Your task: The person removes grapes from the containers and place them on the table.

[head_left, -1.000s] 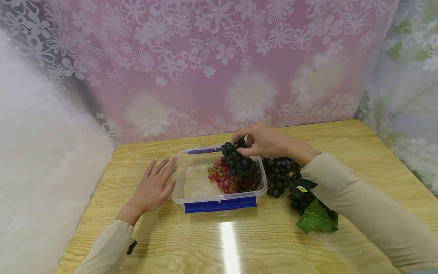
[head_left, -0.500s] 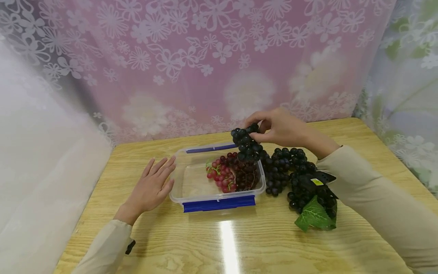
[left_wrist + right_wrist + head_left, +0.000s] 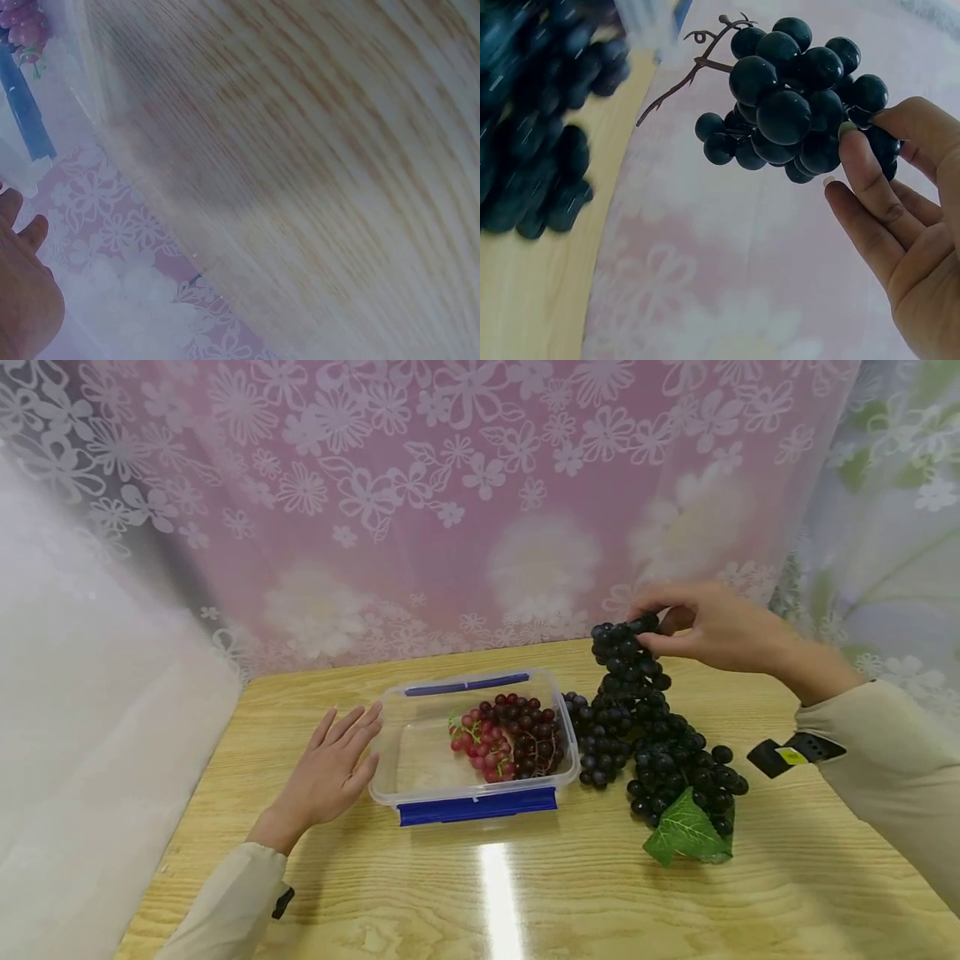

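Between the thumb and fingers of my right hand (image 3: 723,627) is the top of a small bunch of black grapes (image 3: 626,647), held up right of the clear plastic container (image 3: 381,781). A curly brown stem (image 3: 694,71) sticks out of this bunch in the right wrist view. My left hand (image 3: 326,772) lies palm down with fingers stretched at the container's left edge; whether the fingertips touch it, I cannot tell. Inside the container, on its right side, lie red grapes (image 3: 480,739) and dark red grapes (image 3: 542,739).
More black grapes (image 3: 603,747) lie on the wooden table (image 3: 420,893) right of the container, with another black bunch (image 3: 675,760) bearing a green leaf (image 3: 686,831). The container has blue clips (image 3: 476,807). A pink flowered curtain (image 3: 420,552) hangs behind the table.
My right hand has lifted the black grapes from over the container and carried them right, above the other black bunches. The dark red grapes are now uncovered. My left hand has stayed in place.
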`<state>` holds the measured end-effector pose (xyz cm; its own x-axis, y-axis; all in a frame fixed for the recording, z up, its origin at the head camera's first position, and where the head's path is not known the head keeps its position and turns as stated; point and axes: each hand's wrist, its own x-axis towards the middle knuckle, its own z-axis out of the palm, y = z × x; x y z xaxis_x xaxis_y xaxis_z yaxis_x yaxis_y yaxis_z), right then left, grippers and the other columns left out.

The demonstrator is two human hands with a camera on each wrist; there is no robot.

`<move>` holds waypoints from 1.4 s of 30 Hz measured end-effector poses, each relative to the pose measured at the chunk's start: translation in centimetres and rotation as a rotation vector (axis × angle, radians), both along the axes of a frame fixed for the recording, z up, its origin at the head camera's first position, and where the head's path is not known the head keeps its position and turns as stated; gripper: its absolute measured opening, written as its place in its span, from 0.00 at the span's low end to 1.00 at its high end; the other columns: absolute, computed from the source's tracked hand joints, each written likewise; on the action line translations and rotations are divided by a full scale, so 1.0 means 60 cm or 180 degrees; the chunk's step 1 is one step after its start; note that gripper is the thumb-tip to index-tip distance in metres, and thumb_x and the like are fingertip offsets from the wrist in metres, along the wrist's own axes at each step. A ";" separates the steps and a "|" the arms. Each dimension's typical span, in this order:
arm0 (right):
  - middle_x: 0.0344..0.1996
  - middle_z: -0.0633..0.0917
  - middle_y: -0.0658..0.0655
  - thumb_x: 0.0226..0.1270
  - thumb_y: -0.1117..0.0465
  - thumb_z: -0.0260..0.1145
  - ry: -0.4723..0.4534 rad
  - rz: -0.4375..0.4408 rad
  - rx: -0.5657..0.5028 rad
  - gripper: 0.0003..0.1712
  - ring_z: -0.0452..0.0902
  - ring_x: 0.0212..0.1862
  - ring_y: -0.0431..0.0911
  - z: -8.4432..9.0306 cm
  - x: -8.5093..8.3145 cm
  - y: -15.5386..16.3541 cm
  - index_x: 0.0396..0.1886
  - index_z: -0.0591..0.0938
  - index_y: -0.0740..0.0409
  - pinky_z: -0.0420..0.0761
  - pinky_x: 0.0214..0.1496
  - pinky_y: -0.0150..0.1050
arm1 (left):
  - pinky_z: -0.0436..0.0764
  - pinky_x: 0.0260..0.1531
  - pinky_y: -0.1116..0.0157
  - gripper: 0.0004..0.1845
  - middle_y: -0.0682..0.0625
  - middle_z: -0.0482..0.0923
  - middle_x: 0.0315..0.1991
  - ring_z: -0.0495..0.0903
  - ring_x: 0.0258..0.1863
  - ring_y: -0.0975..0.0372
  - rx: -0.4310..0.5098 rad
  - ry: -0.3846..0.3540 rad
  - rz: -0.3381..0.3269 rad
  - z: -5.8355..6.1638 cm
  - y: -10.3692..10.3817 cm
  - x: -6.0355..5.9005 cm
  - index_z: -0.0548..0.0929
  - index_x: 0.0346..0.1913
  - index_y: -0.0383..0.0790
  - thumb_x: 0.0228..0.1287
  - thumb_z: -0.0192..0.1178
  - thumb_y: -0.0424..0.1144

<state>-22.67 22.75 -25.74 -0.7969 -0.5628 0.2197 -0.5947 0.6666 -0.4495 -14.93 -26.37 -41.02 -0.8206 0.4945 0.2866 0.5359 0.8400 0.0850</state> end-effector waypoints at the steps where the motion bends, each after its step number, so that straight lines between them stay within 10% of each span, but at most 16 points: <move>1: 0.35 0.84 0.47 0.65 0.59 0.67 0.0021 -0.0064 0.0041 0.15 0.80 0.31 0.37 -0.002 0.001 0.012 0.51 0.82 0.49 0.74 0.29 0.37 | 0.38 0.70 0.51 0.26 0.47 0.54 0.73 0.54 0.71 0.51 0.0007 -0.0004 0.0002 0.000 0.000 0.000 0.66 0.69 0.36 0.74 0.44 0.46; 16: 0.31 0.85 0.45 0.64 0.56 0.68 -0.0078 -0.0466 0.0406 0.15 0.78 0.26 0.37 -0.063 0.011 0.141 0.50 0.81 0.46 0.71 0.23 0.35 | 0.38 0.70 0.51 0.26 0.48 0.53 0.74 0.54 0.71 0.51 0.0040 -0.0069 0.0019 -0.001 -0.001 0.007 0.66 0.69 0.36 0.74 0.46 0.44; 42: 0.46 0.82 0.61 0.65 0.67 0.64 -0.0672 0.0045 0.0802 0.18 0.78 0.32 0.38 -0.228 -0.021 0.172 0.55 0.78 0.64 0.78 0.30 0.38 | 0.39 0.70 0.50 0.26 0.47 0.54 0.73 0.54 0.71 0.52 0.0073 -0.0030 0.0019 -0.004 -0.001 0.001 0.66 0.70 0.36 0.74 0.46 0.43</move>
